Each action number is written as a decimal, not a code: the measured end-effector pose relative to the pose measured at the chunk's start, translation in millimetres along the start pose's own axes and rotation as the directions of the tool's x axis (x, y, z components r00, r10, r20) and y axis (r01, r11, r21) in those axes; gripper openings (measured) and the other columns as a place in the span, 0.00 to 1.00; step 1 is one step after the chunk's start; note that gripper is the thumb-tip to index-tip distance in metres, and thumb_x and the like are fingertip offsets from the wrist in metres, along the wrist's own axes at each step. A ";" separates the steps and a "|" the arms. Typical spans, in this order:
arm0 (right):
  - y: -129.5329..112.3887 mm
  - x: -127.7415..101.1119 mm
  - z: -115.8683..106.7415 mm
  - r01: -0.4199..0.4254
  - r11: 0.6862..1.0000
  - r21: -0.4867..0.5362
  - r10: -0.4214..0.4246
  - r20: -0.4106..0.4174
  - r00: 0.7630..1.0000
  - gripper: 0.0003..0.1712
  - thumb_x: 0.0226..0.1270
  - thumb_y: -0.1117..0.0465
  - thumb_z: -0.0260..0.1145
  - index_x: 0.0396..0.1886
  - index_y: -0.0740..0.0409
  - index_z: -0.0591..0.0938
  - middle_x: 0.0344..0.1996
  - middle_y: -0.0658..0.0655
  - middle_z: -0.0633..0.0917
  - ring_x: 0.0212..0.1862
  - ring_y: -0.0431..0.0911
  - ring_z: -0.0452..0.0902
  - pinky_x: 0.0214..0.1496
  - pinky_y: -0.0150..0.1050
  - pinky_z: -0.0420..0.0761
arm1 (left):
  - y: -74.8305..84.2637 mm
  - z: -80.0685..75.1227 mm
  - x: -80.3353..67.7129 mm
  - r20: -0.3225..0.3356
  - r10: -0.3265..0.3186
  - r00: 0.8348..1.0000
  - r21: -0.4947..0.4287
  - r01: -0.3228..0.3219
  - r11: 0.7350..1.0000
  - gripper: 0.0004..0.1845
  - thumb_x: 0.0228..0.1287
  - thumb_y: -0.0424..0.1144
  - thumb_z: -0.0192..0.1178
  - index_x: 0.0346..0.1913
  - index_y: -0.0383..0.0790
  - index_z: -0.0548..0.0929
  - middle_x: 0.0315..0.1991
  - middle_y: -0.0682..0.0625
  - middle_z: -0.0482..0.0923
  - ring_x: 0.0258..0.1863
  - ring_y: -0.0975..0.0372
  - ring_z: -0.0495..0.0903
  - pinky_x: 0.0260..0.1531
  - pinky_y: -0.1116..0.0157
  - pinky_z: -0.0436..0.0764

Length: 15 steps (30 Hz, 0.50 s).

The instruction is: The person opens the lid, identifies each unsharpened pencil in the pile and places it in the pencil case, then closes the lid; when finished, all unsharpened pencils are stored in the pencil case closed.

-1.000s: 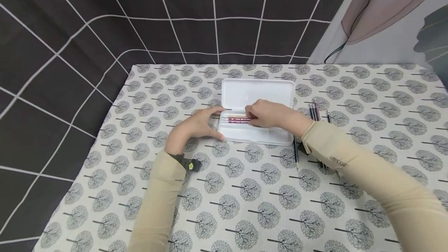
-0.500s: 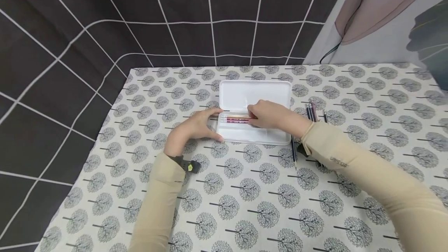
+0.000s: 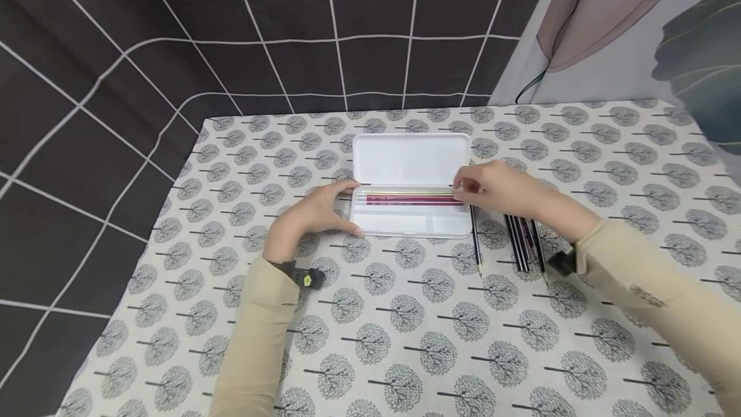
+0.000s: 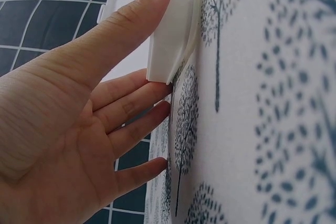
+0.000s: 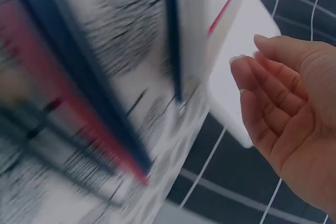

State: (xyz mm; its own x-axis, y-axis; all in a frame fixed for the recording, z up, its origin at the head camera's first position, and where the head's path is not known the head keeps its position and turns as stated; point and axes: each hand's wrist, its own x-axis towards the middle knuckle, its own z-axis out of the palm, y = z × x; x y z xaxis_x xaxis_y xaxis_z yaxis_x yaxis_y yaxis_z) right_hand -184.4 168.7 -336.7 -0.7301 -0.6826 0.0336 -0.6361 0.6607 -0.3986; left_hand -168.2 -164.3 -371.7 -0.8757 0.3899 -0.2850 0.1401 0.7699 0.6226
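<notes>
Steadying an open white plastic pencil case [image 3: 411, 158] on a tree-printed tablecloth [image 3: 405, 340], the left hand [image 3: 312, 214] rests flat against the case's left end, fingers straight, thumb along the rim and fingertips on the cloth. The right hand [image 3: 498, 186] hovers at the case's right end with loosely curved fingers and nothing between them. A row of red and gold pencils [image 3: 408, 198] lies lengthwise in the case's tray.

Filling the case appears to be the step in hand. More dark and red pencils [image 3: 523, 243] lie on the cloth just right of the case, one blue pencil [image 3: 475, 240] nearest it. The next move likely calls for a light pinch on one of these.

A second ago the right hand lay over the middle of the tray, covering the pencils; it has since drawn back to the right end.
</notes>
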 end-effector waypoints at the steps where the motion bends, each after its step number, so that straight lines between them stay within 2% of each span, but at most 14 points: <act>1: 4.1 -6.6 -0.4 -0.007 1.000 -0.005 0.007 -0.015 1.000 0.07 0.60 0.62 0.66 0.37 0.59 0.82 0.22 0.46 0.81 0.26 0.36 0.74 0.33 0.35 0.79 | -0.2 -0.3 -0.4 0.000 -0.002 1.000 0.001 0.002 1.000 0.53 0.35 0.52 0.77 0.69 0.50 0.62 0.67 0.47 0.63 0.66 0.52 0.61 0.67 0.52 0.59; 4: 15.1 -24.5 -0.7 -0.052 0.998 -0.020 0.051 -0.035 0.998 0.07 0.59 0.62 0.67 0.36 0.59 0.82 0.22 0.46 0.81 0.25 0.36 0.74 0.32 0.35 0.79 | -0.4 -1.2 -1.3 0.001 -0.004 1.000 0.004 0.004 1.000 0.53 0.34 0.52 0.77 0.68 0.50 0.62 0.67 0.46 0.64 0.66 0.51 0.61 0.67 0.51 0.59; 8: 26.2 -42.3 0.8 -0.132 0.991 -0.015 0.132 -0.017 0.991 0.05 0.59 0.61 0.67 0.34 0.56 0.82 0.23 0.46 0.82 0.25 0.36 0.75 0.32 0.35 0.79 | 0.1 -1.7 -1.6 0.000 0.004 1.000 0.008 -0.004 1.000 0.53 0.34 0.52 0.77 0.68 0.50 0.62 0.66 0.46 0.65 0.65 0.51 0.62 0.66 0.50 0.59; 15: 34.9 -57.9 2.1 -0.234 0.972 -0.001 0.234 -0.002 0.972 0.06 0.59 0.60 0.67 0.32 0.57 0.83 0.20 0.47 0.81 0.20 0.37 0.71 0.28 0.35 0.76 | 2.5 -0.5 -0.2 -0.001 0.018 1.000 0.013 -0.018 1.000 0.53 0.34 0.52 0.77 0.68 0.50 0.63 0.65 0.46 0.65 0.65 0.51 0.63 0.66 0.50 0.60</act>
State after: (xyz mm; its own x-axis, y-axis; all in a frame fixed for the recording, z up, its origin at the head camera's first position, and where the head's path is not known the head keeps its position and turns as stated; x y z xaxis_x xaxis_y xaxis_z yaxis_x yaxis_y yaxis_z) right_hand -163.8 230.6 -354.5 -0.8593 -0.5081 -0.0588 -0.4475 0.8026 -0.3945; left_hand -168.0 -162.8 -369.7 -0.8736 0.4031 -0.2727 0.1618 0.7690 0.6184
